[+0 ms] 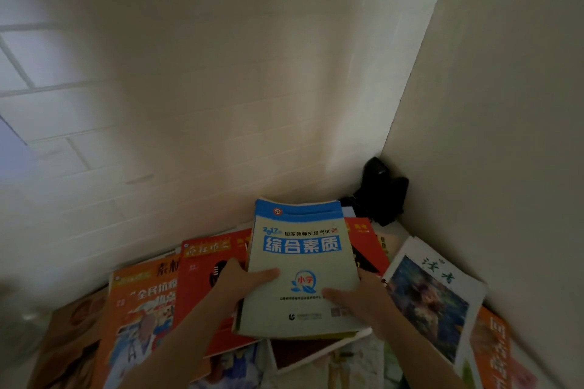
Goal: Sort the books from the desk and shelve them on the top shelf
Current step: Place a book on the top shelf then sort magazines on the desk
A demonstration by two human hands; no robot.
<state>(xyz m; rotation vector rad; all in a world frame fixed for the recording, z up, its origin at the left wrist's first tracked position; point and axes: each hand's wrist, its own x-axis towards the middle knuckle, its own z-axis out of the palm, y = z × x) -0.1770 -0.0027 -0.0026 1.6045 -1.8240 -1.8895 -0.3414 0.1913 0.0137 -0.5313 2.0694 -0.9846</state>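
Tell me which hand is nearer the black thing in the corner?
Right. The right hand holds the blue book's right edge, below the black object; the left hand holds its left edge, farther off.

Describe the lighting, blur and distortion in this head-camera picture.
Head view: dim, warm light, brightest on the wall just left of the corner; the far-left edge is blurred and smeared; wide-angle bending curves the wall's tile lines and the corner edge; the blue-and-cream book, held by the left hand and right hand, is sharp enough to read its title; the black object in the corner is lost in shadow.
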